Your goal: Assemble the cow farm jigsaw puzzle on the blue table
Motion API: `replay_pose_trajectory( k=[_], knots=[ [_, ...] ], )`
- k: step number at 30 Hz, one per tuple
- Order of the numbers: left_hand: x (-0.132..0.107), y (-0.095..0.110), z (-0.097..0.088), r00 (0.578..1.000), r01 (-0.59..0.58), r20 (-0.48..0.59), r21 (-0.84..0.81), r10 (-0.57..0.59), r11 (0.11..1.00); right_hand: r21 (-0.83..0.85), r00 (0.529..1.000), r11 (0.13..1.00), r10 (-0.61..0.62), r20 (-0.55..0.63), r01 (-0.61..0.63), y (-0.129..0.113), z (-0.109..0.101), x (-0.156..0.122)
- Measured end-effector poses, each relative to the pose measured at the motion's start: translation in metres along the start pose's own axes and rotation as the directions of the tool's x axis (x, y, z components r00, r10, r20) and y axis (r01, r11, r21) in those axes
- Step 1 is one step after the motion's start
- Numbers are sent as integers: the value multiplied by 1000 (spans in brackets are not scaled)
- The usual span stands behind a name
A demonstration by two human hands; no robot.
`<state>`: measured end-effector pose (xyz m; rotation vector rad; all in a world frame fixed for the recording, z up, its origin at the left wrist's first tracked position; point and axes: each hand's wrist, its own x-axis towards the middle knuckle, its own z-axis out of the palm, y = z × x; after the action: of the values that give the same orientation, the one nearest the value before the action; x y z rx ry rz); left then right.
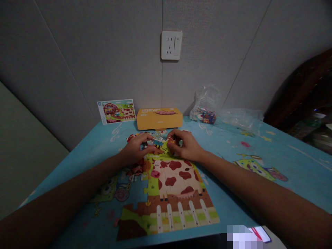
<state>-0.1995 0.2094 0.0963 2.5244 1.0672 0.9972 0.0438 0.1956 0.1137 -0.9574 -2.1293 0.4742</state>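
A partly joined jigsaw puzzle [171, 193] with a spotted cow and a white fence lies on the blue cartoon tablecloth [259, 145]. My left hand [136, 150] rests at the puzzle's far edge, fingers curled and pinching a small blue puzzle piece [157, 141]. My right hand [185, 145] sits just to the right of it, fingers bent and pressed on a piece at the same edge. The two hands almost meet over the loose pieces [160, 135] there.
A yellow puzzle box [159, 118] stands against the wall behind the hands, with a picture card [116, 111] leaning to its left. Two clear plastic bags [204, 105] lie at the back right. A wall socket [171, 45] is above. A dark chair [301, 93] stands at right.
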Motion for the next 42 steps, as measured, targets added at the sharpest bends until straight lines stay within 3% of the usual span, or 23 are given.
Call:
replay_pose_trajectory(
  k=[3,9,18,24,33,42],
  knots=[
    [-1,-2,1,1000,-16,19,6,16,1000,-12,998,1000,-28,63,29,-1,1,0],
    [-6,2,-6,973,-209,113,56,201,976,-19,996,1000,-22,89,23,-2,2,0],
    [-6,-1,-5,959,-273,124,174,253,946,17,993,1000,-13,116,11,1,-1,0],
    [-5,2,-8,956,-289,107,186,273,939,-13,993,999,-29,114,30,0,-2,-1],
    [-5,3,-7,966,-256,91,210,242,944,-1,1000,1000,28,-12,-28,3,-4,-1],
    [-5,1,-6,977,-211,85,238,196,948,0,999,1000,-2,54,2,7,-2,0]
  ],
)
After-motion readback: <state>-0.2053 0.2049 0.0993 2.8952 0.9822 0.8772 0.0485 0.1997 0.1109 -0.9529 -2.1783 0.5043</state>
